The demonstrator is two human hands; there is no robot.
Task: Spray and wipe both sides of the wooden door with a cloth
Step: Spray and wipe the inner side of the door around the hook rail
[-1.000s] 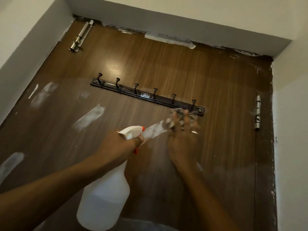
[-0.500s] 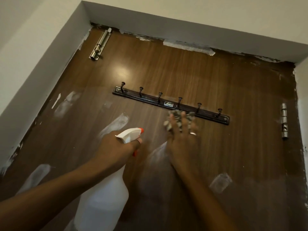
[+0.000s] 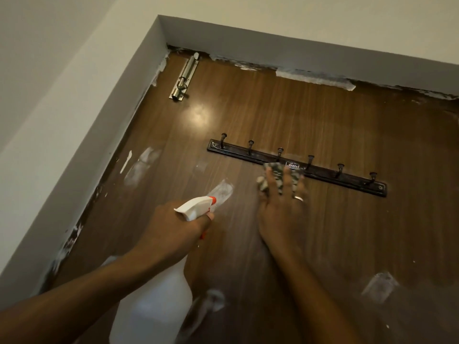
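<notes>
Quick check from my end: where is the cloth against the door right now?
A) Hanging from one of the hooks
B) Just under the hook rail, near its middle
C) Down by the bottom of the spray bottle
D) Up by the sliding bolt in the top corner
B: the right hand presses the cloth flat on the door, its top edge meeting the hook rail near the middle label.
</notes>
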